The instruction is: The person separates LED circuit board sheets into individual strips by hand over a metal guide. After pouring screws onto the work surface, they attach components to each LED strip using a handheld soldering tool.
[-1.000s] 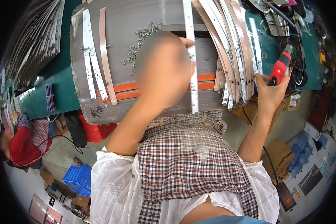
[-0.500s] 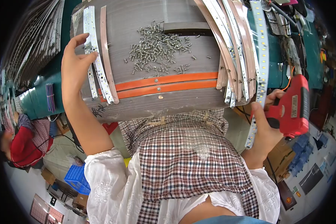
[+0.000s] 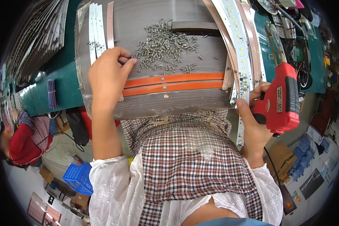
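Observation:
My left hand (image 3: 111, 71) is at the left edge of a loose pile of small screws (image 3: 162, 47). Its thumb and fingertips are drawn together; whatever may be between them is too small to make out. Behind it lie white LED strips (image 3: 98, 32) and a copper-coloured metal strip (image 3: 110, 24). My right hand (image 3: 254, 122) grips a white LED strip (image 3: 242, 56) near its lower end, above a stack of copper-coloured strips (image 3: 250, 45). The same hand also holds a red-and-black pistol-shaped power tool (image 3: 280, 100).
Two orange bands (image 3: 192, 78) cross the brown work board (image 3: 169, 103), and a dark bar (image 3: 196, 27) lies behind the screws. A large fan of strips (image 3: 37, 41) stands at far left. Another person in a red sleeve (image 3: 22, 145) is at the left, near a blue crate (image 3: 78, 179).
My left hand has left the LED strips and moved right to the screws, its fingers closing. My right hand has brought its LED strip and power tool left, over the stack.

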Action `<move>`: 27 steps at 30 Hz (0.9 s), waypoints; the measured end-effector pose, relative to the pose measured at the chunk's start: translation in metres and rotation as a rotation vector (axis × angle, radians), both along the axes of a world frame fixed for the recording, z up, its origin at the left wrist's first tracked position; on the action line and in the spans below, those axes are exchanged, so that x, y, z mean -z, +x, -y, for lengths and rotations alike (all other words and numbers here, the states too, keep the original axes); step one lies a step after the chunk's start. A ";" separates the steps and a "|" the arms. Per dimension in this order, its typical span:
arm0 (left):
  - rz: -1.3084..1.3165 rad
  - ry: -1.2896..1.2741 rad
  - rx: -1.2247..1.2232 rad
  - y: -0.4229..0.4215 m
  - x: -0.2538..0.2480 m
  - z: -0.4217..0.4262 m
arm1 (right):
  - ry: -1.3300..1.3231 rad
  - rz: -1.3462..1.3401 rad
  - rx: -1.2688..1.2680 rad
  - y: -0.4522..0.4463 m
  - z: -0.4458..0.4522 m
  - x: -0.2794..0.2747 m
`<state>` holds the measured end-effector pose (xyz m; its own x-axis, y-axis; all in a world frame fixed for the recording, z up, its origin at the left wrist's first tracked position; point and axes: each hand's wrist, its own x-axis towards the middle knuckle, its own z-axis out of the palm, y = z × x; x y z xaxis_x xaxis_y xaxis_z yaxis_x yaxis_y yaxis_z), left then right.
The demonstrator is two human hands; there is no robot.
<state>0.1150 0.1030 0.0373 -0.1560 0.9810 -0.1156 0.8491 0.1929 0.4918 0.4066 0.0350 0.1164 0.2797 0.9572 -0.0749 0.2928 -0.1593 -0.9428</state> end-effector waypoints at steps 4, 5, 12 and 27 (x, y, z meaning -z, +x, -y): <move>-0.007 0.001 -0.022 0.004 0.004 -0.001 | -0.032 -0.027 -0.008 -0.004 -0.001 -0.001; -0.010 0.017 -0.029 0.005 0.004 -0.002 | -0.037 -0.047 0.004 -0.006 -0.001 -0.001; 0.337 0.117 -0.085 0.020 0.003 -0.011 | -0.045 -0.029 -0.038 -0.008 -0.004 0.004; 0.177 0.075 0.323 0.035 0.001 0.004 | -0.038 0.007 -0.107 -0.006 -0.008 0.012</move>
